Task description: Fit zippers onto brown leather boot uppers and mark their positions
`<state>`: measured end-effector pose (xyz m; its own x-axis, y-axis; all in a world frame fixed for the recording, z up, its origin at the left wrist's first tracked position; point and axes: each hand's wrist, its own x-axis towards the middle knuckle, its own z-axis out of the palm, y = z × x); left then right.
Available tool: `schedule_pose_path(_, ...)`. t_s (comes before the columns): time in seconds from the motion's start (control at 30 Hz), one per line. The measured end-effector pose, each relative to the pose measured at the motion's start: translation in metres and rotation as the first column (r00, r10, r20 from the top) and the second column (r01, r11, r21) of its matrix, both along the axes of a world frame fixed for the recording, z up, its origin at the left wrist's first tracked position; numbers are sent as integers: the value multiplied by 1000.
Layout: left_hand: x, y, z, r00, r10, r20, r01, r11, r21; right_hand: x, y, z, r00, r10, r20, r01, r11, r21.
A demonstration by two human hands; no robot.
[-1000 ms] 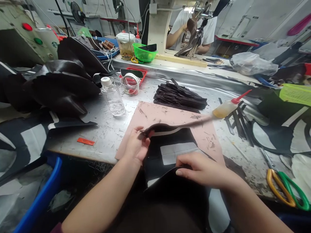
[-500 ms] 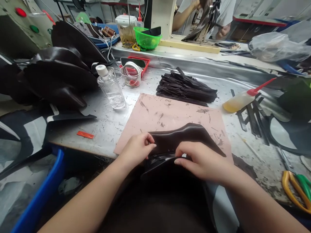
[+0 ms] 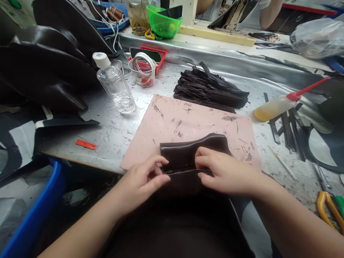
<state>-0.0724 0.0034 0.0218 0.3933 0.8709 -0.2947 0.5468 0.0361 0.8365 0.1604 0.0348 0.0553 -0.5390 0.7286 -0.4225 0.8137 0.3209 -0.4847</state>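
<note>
A dark brown leather piece (image 3: 180, 154) lies folded back at the near edge of a pink board, and its lower part hangs toward me. A narrow dark slit or seam, perhaps a zipper, runs across it between my hands. My right hand (image 3: 225, 172) is closed, pinching the leather at this seam between bent fingers and thumb. At the seam's left end is my left hand (image 3: 142, 182), its index finger and thumb apart, fingertips against or just beside the leather. Its other fingers curl behind and are partly hidden.
On the pink board (image 3: 172, 118) are dark scraps. Beyond it lies a pile of black strips (image 3: 206, 87). A clear bottle (image 3: 115, 86) stands left; a red-tipped bottle (image 3: 276, 107) and scissors (image 3: 326, 204) lie right. A blue bin (image 3: 45, 200) sits below left.
My left hand has parted its thumb and index finger and shifted slightly left and down. My right hand keeps its pinch. The leather's top fold looks shorter at the right; the view has tilted down.
</note>
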Motion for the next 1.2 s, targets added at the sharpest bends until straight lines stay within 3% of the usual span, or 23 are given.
schedule_pose_path(0.1,2,-20,-7,991,76,110,-54,980,-191,2,-1,1,998,66,-1,-66,998,-11)
schedule_pose_path(0.17,5,-29,-11,987,113,111,-87,972,-220,4,-2,1,995,101,1,-101,995,-19)
schedule_pose_path(0.23,8,-34,-13,992,107,72,-95,983,-157,6,-2,1,994,107,2,-107,994,-27)
schedule_pose_path(0.33,9,-36,-10,998,63,13,-64,996,54,6,-2,0,995,99,-22,-99,995,-26)
schedule_pose_path(0.43,5,-31,-7,1000,-10,-3,10,957,289,0,-3,-2,990,114,-87,-116,993,-23)
schedule_pose_path(0.53,-2,-25,-14,995,-94,-35,100,868,486,-8,-4,-3,974,146,-172,-152,988,-24)
schedule_pose_path(0.67,-5,-20,-33,985,-82,-151,168,631,757,-11,-3,-4,967,130,-218,-148,987,-67)
schedule_pose_path(0.73,-2,-19,-37,971,-59,-233,225,560,798,-10,-2,-5,963,114,-244,-141,986,-95)
schedule_pose_path(0.87,5,-17,-32,955,8,-298,252,513,821,-10,-2,-6,967,98,-235,-128,985,-116)
schedule_pose_path(1.0,1,-12,-26,906,-54,-421,417,293,860,-14,-4,-7,981,46,-188,-66,993,-101)
schedule_pose_path(1.07,-3,-10,-26,882,-89,-462,469,264,843,-15,-6,-7,986,12,-169,-28,995,-94)
schedule_pose_path(1.2,-11,-14,-28,884,-123,-451,467,300,832,-17,-8,-9,984,-11,-180,-4,996,-87)
